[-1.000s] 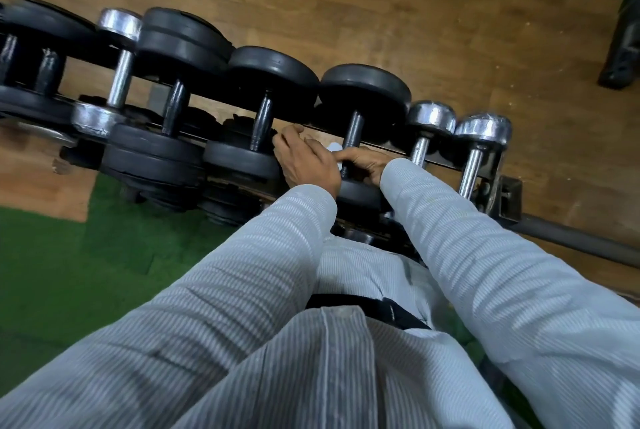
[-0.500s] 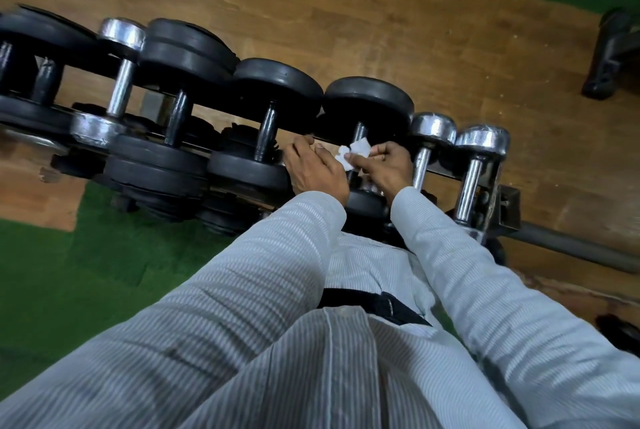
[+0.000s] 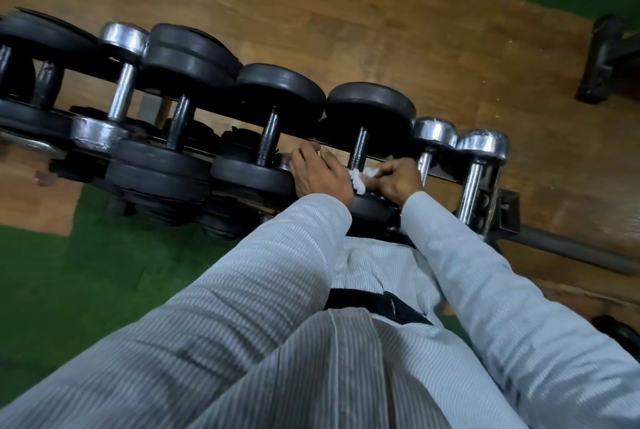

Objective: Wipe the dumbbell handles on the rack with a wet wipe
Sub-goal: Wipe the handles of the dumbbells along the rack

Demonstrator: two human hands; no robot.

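Wet wipe [image 3: 360,177]: white, crumpled, soft wad, bunched between both hands at the near end of a dumbbell handle [image 3: 358,148]; likely being gathered or refolded for a fresh face before more wiping.

Handle: dark metal bar, slim, round, upright-slanted between two black disc weights; lower end just beside the wipe, touching or not cannot be told.

Right hand [image 3: 398,179]: curled shut, pinching the wipe from the right side.

Left hand [image 3: 320,174]: knuckles up, fingers bent around the wipe's left edge, resting against the near black weight; probably steadying the wad.

Rack [image 3: 506,212]: black steel frame, angled rails cradling the dumbbells by their heads so handles stay exposed for wiping.

Black dumbbells [image 3: 273,123]: matte rubber-looking plates, scuffed; several in a row leftward.

Chrome dumbbells [image 3: 479,165]: shiny rounded heads, bright smooth bars, two at the right end, one more [image 3: 121,82] further left.

Sleeves [image 3: 485,286]: pale striped woven cloth, both arms extended.

Floor [image 3: 311,5]: brown wood-look planks, green turf [image 3: 52,283] patches.
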